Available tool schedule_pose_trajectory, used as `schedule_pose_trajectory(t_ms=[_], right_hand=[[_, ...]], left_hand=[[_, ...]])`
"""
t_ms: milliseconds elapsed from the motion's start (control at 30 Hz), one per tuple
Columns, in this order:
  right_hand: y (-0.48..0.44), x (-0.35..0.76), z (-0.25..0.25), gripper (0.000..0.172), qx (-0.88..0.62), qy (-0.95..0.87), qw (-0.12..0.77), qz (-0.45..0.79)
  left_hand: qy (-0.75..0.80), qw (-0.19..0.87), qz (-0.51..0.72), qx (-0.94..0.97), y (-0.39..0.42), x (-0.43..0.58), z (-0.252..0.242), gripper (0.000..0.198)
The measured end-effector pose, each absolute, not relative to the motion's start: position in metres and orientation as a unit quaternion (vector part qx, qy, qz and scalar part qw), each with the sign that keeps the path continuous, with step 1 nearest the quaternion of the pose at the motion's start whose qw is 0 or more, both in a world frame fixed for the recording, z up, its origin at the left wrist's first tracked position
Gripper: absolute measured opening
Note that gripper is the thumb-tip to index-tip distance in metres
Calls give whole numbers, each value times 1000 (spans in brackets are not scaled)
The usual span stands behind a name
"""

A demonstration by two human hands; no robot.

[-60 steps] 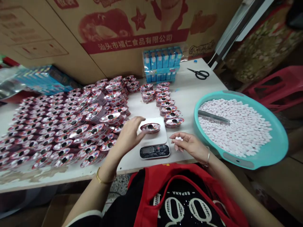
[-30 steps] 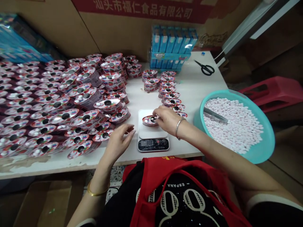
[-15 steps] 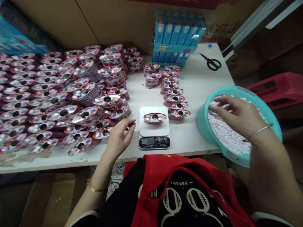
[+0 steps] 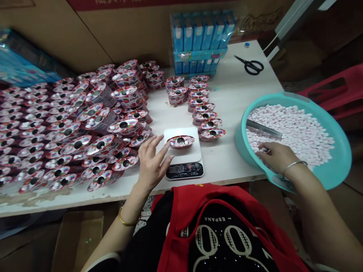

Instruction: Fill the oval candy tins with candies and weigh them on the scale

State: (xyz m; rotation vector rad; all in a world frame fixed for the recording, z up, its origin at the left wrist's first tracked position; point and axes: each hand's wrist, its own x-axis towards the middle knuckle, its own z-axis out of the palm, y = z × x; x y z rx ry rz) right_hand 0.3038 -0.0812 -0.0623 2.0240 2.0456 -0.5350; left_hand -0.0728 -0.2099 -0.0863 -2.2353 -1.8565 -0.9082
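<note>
A small kitchen scale (image 4: 181, 172) lies on the table in front of me. On its white platform rests a red-and-pink oval candy pack (image 4: 181, 142) with a dark round hole and white candies on its top. My left hand (image 4: 153, 160) is open with fingers spread, its fingertips at the pack's left end; whether they touch it I cannot tell. Inside the turquoise basin (image 4: 338, 151), my right hand (image 4: 279, 156) has its fingers closed among the small white candies (image 4: 303, 128), pinching some at its near left side. A grey metal tube-like tool (image 4: 263, 128) lies on the candies just beyond that hand.
Many similar packs (image 4: 68, 132) crowd the table's left side, some stacked. A short row of packs (image 4: 208, 107) stands behind the scale. Farther back are blue boxes (image 4: 198, 41) in clear wrap and black scissors (image 4: 249, 65). A red plastic stool (image 4: 337, 90) is beyond the basin.
My left hand has moved right, from beside the scale to the pack, with its fingers spreading. My right hand has lowered into the candies, and the metal tool now shows lying on them.
</note>
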Motion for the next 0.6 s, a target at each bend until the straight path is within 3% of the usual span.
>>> schedule_pose_trajectory(t_ms=[200,367,467,600], right_hand=[[-90,301,-36,8,699,685,-82,-189],[-96,242,-13,20,577,680,-277,-357],[-95,188,-4,15,455,751,-269,-395],[-91,128,-6,11,369,838,-177,-361]], left_hand=[[-606,28,-273,-746,-200,-55,-87,42],[-616,4,-292,-731,-191,-51,-81,42],[-625,1,-320,-712,-194,-58,-77,37],[-645,-1,-329,-690,-204,-67,-77,32]])
